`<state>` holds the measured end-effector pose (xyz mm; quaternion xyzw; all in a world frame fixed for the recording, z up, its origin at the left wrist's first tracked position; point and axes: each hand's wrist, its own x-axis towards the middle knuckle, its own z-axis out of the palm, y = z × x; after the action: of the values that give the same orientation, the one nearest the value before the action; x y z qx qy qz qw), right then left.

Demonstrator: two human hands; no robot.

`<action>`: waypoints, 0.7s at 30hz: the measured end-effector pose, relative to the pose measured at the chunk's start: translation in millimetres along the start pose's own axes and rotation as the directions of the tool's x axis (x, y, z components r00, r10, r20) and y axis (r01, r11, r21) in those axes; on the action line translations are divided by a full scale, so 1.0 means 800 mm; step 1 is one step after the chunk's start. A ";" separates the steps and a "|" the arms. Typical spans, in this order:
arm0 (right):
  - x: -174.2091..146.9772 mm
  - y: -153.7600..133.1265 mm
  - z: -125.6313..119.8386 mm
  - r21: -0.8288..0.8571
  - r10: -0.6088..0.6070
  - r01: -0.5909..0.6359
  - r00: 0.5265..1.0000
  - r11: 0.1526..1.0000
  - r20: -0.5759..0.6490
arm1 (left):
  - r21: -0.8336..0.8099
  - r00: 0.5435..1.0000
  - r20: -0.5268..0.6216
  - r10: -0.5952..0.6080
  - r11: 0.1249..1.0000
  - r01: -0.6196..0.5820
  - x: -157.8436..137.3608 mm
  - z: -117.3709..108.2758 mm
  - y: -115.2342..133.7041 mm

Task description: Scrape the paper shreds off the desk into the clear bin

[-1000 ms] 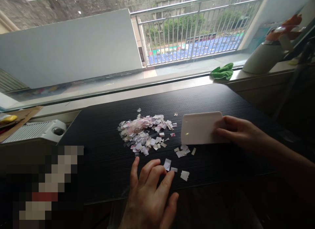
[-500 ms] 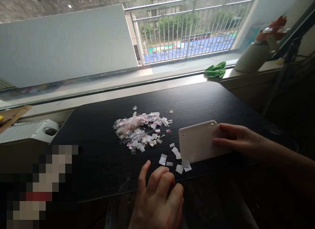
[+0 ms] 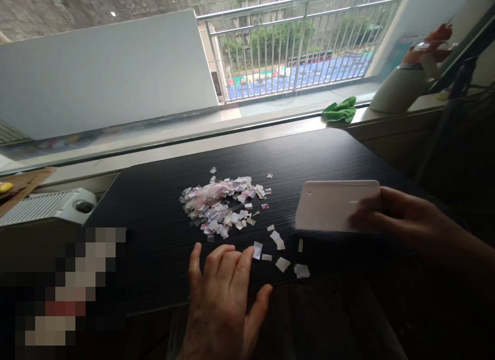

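My right hand (image 3: 410, 215) grips the right end of a flat white plastic plate (image 3: 328, 205), which has a small hole near its upper left corner. It holds the plate tilted just above the dark tabletop. My left hand (image 3: 222, 293) is at the near edge with its fingers apart. One of its fingertips is beside or touching a white paper scrap (image 3: 257, 250). More loose scraps (image 3: 282, 265) lie between the hands. Farther back is a heap of small cut paper pieces (image 3: 220, 200), white and pinkish.
The dark table (image 3: 154, 190) stands against a window sill. On the sill are a green cloth (image 3: 340, 110) and a pale rounded container (image 3: 398, 89). A white slotted appliance (image 3: 58, 205) stands left of the table. A pixelated patch covers the lower left.
The white plate has lifted and moved right, away from the scraps, uncovering a narrow piece. My left hand has shifted left and its fingers and thumb have spread.
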<state>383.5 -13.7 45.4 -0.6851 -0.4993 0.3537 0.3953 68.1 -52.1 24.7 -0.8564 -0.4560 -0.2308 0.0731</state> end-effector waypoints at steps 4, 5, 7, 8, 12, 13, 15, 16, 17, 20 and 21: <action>0.004 0.013 0.001 0.106 0.045 -0.058 0.991 0.993 0.122 | 0.022 0.998 0.061 -0.021 1.000 0.020 -0.004 0.002 -0.002; 0.002 0.013 0.002 0.106 0.048 -0.064 0.988 0.992 0.145 | 0.001 0.997 0.062 -0.035 0.999 0.035 -0.004 0.003 0.002; -0.004 0.009 0.005 0.098 0.052 -0.071 0.983 0.993 0.178 | -0.046 0.997 0.036 -0.072 0.996 0.073 -0.002 0.008 0.012; -0.008 0.006 0.007 0.097 0.053 -0.071 0.982 0.993 0.184 | -0.065 0.997 0.023 -0.078 0.995 0.079 0.000 0.010 0.017; -0.020 -0.006 0.012 0.109 0.077 -0.099 0.979 0.989 0.190 | -0.092 1.000 -0.004 -0.017 0.996 0.017 0.008 0.016 0.029; -0.021 -0.008 0.012 0.111 0.086 -0.110 0.976 0.988 0.199 | -0.093 1.000 -0.009 0.002 0.996 -0.003 0.010 0.017 0.031; -0.024 -0.008 0.013 0.116 0.098 -0.125 0.972 0.985 0.213 | -0.093 0.999 -0.019 0.037 0.995 -0.039 0.013 0.019 0.033; -0.025 -0.007 0.012 0.120 0.101 -0.129 0.971 0.984 0.216 | -0.094 0.998 -0.021 0.051 0.994 -0.053 0.014 0.021 0.034; -0.026 -0.007 0.012 0.125 0.102 -0.131 0.971 0.984 0.217 | -0.095 0.998 -0.025 0.064 0.993 -0.066 0.016 0.022 0.035; -0.029 -0.005 0.012 0.139 0.107 -0.139 0.971 0.981 0.215 | -0.093 0.995 -0.038 0.092 0.991 -0.095 0.020 0.025 0.039; -0.030 -0.005 0.012 0.141 0.112 -0.144 0.971 0.979 0.213 | -0.095 0.994 -0.041 0.096 0.990 -0.100 0.021 0.026 0.040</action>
<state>367.2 -34.5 47.1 -0.6431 -0.4628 0.4847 0.3706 109.2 -51.3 16.6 -0.8759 -0.4002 -0.2644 0.0513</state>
